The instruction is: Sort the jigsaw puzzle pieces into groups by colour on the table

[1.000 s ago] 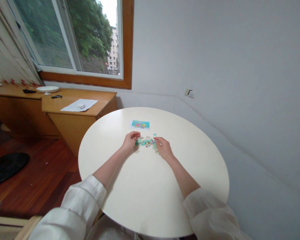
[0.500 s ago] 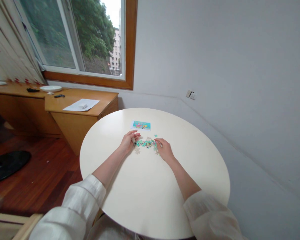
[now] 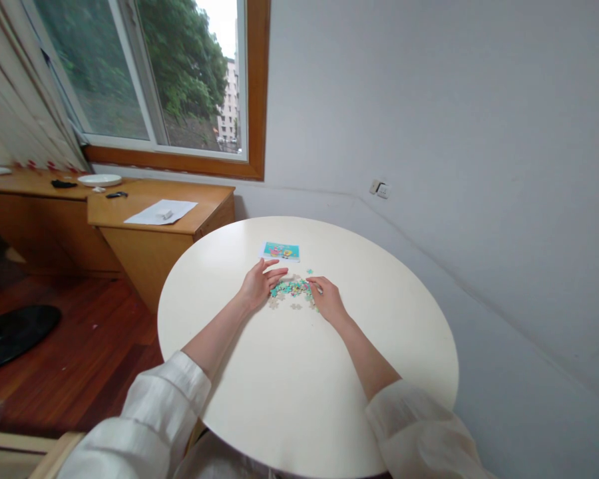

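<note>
A small heap of teal jigsaw pieces (image 3: 292, 288) lies near the middle of the round cream table (image 3: 289, 372). My left hand (image 3: 259, 285) rests at the heap's left side with its fingers stretched out flat over the pieces. My right hand (image 3: 325, 297) sits at the heap's right side, fingers curled down onto the pieces; what they pinch is too small to make out. A few pale pieces (image 3: 295, 306) lie face down just in front of the heap. A small picture card (image 3: 281, 251) lies beyond the heap.
A wooden desk (image 3: 144, 219) stands left of the table under the window, with a sheet of paper (image 3: 160, 211) and a white plate (image 3: 98, 179) on it. The grey wall runs close behind and to the right. Dark wooden floor lies to the left.
My left hand has uncurled from a loose grip to flat, stretched fingers at the heap's edge. A pale piece now lies in front of the heap. My right hand has hardly moved.
</note>
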A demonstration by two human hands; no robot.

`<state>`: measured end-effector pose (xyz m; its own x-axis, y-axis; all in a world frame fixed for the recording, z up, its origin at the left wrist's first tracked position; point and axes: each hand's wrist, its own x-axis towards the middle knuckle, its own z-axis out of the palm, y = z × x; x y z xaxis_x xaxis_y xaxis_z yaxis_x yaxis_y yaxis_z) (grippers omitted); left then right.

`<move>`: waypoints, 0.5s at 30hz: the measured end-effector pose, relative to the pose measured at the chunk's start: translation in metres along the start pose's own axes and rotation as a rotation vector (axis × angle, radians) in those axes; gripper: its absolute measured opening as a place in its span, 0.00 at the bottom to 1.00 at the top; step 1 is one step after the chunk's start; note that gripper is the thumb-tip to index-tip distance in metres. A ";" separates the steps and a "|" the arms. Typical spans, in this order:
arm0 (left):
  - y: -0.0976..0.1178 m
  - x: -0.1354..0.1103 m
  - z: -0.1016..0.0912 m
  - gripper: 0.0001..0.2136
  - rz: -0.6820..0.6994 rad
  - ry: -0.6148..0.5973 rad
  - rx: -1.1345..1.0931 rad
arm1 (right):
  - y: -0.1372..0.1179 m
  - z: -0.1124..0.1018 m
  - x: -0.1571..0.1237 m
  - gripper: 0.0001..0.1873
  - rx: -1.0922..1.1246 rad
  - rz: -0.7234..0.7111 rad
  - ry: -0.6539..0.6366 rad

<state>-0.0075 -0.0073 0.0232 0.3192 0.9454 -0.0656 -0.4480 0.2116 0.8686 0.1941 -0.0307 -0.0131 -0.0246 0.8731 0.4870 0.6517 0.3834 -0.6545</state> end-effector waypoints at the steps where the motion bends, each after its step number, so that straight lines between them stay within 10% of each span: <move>1: 0.000 0.001 0.000 0.19 0.003 0.008 -0.004 | 0.000 0.000 0.000 0.12 -0.002 -0.005 -0.001; 15: -0.009 0.010 -0.010 0.11 0.239 0.154 0.035 | -0.014 -0.006 0.001 0.09 0.012 0.036 0.151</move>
<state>-0.0090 0.0033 0.0099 0.0758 0.9945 0.0719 -0.4654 -0.0285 0.8846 0.1889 -0.0373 -0.0001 0.1134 0.8313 0.5442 0.6406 0.3575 -0.6796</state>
